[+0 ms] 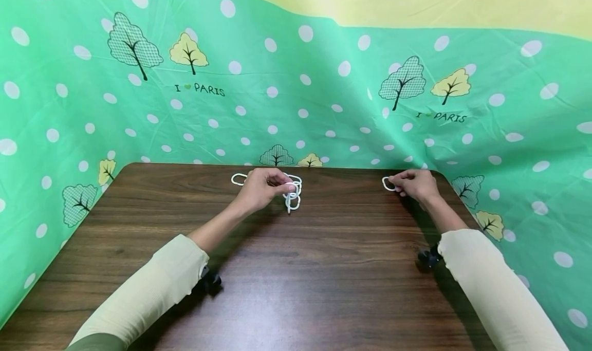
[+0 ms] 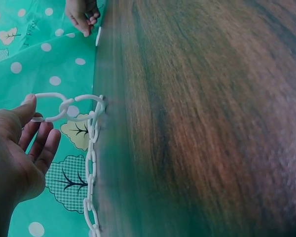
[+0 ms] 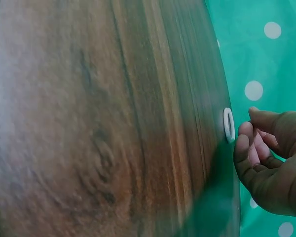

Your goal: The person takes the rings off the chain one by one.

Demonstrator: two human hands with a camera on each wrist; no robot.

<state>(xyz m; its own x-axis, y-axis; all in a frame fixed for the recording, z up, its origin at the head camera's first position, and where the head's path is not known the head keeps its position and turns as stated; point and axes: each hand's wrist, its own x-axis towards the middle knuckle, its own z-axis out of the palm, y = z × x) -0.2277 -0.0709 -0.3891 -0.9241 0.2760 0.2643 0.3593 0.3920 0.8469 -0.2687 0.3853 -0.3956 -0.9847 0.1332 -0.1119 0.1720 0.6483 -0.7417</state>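
My left hand (image 1: 263, 189) pinches an end link of a white plastic chain (image 1: 289, 204) between thumb and fingers. In the left wrist view the held link (image 2: 53, 94) is lifted, and the rest of the chain trails down onto the table near its far edge. Beside my right hand (image 1: 416, 184) a single white link (image 3: 226, 126) lies loose near the far right of the table. The right wrist view has the thumb and bent fingers close to this link, with a small gap between, and nothing in their grasp.
Dark wood-grain tabletop (image 1: 314, 269) stretches toward me from both hands. Behind and at both sides hangs a green polka-dot cloth (image 1: 287, 78) with tree prints. Small black devices (image 1: 213, 281) sit under both forearms at the cream sleeves (image 1: 152, 279).
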